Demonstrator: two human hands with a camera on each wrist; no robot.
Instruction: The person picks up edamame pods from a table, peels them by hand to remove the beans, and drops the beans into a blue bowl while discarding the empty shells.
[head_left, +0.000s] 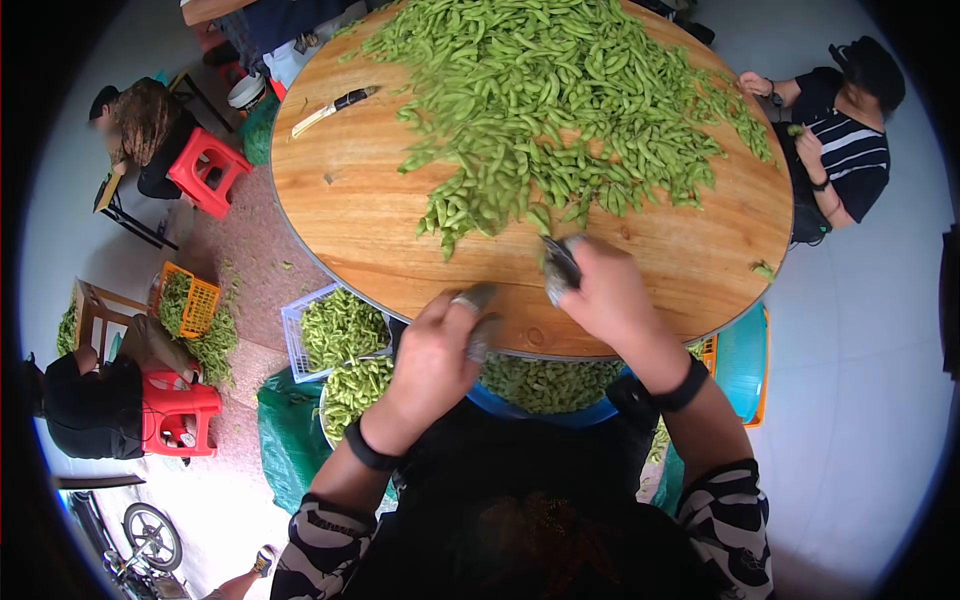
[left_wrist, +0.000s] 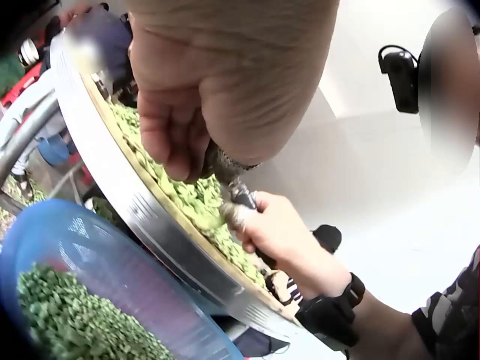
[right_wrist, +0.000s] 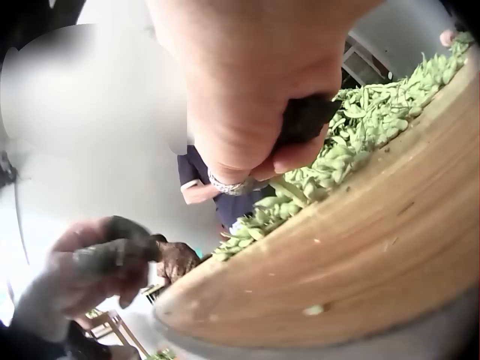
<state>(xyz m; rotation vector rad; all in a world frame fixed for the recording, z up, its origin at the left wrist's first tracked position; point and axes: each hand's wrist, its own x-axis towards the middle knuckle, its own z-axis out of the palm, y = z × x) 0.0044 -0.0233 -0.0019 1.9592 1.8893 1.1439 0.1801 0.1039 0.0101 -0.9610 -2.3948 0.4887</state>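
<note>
My right hand (head_left: 605,290) grips a black-handled tool (head_left: 562,262) over the near part of the round wooden table (head_left: 370,235). Its handle (right_wrist: 304,120) shows inside the curled fingers in the right wrist view, but I cannot tell the tool's kind. Silvery tape wraps the thumb. A green soybean pod (head_left: 540,218) lies just beyond that hand, at the edge of a big heap of pods (head_left: 570,90). My left hand (head_left: 435,345) hovers at the table's near edge, blurred, its thumb and a finger wrapped in grey tape. Nothing shows between its loosely bent fingers.
A knife-like tool (head_left: 335,110) with a black handle lies on the table at left. Below the near edge stands a blue basin (left_wrist: 82,247) of shelled beans. A pale crate (head_left: 292,330) of pods stands left. Other people sit around, some on red stools (head_left: 208,165).
</note>
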